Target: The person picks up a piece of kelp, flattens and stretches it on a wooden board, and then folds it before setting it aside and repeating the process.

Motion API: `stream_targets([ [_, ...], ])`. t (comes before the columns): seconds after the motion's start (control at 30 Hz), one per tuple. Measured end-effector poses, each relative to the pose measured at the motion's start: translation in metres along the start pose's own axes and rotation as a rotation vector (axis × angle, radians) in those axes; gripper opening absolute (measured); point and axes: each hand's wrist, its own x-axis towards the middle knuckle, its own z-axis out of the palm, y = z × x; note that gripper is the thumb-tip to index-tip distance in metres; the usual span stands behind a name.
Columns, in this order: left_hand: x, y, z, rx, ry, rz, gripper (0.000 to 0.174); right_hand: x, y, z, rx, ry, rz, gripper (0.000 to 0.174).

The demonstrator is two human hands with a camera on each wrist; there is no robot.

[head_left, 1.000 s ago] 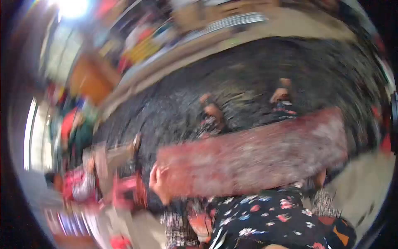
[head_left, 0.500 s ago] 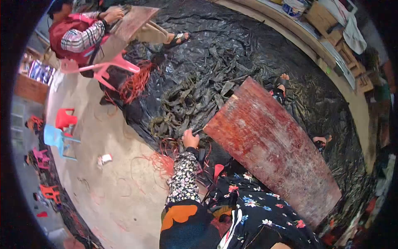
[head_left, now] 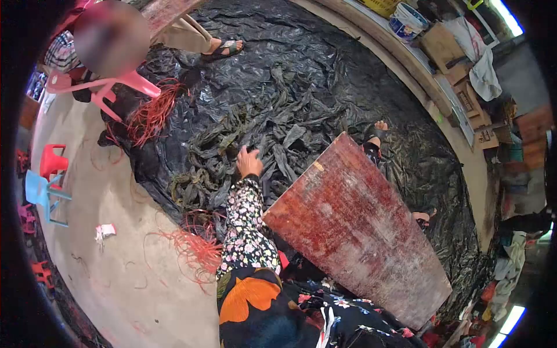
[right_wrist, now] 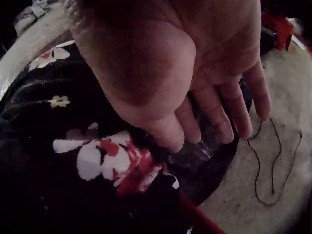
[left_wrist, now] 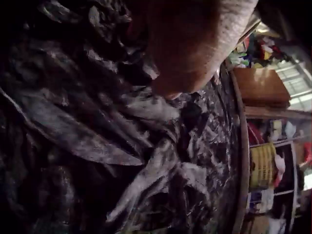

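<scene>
My left hand (head_left: 249, 162) reaches out over a heap of dark, wrinkled kelp-like strips (head_left: 290, 136) in the head view. Its fingers look loosely spread, with nothing visible between them. The left wrist view has that hand (left_wrist: 195, 53) close above the glossy dark strips (left_wrist: 83, 136), most of its fingers hidden. A worn red wooden board (head_left: 360, 232) slants across my lap, its near-left corner beside my left forearm. In the right wrist view my right hand (right_wrist: 170, 73) hangs with fingers extended beside the flowered black cloth (right_wrist: 39, 161); the head view does not show it.
Black plastic sheeting (head_left: 418, 116) covers the floor under the strips. Red string bundles lie near my left arm (head_left: 200, 246) and by a pink chair (head_left: 107, 93), where another person sits. A red stool (head_left: 53, 159) and blue chair (head_left: 43, 191) stand left; cardboard boxes (head_left: 444, 46) line the back right.
The board was held level across my lap by its left end; my left hand has let go of it and moved forward over the heap. The head view has turned.
</scene>
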Motion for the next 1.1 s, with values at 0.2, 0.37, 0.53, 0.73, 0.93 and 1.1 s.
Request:
stream_targets([
  [0.2, 0.047, 0.016, -0.007, 0.353, 0.202, -0.092, 0.042, -0.013, 0.004, -0.008, -0.023, -0.088, 0.084, 0.047],
  [0.37, 0.050, -0.004, -0.041, 0.216, 0.052, -0.262, 0.060, -0.024, 0.007, -0.010, -0.029, -0.150, 0.128, 0.047],
  [0.53, 0.036, -0.050, -0.046, 0.109, 0.328, 0.015, 0.015, -0.031, 0.009, -0.013, -0.052, -0.201, 0.131, 0.048],
  [0.73, 0.046, 0.001, -0.199, -0.483, 0.341, 0.337, 0.017, -0.041, 0.017, -0.021, -0.131, -0.298, 0.088, 0.049],
  [0.93, 0.023, 0.127, -0.389, -1.407, -0.152, 0.383, 0.028, -0.049, 0.013, -0.037, -0.347, -0.551, -0.078, 0.051],
  [1.1, -0.014, 0.220, -0.503, -0.647, 0.312, 0.808, 0.034, -0.067, -0.059, -0.061, -0.135, -0.341, -0.495, 0.049],
])
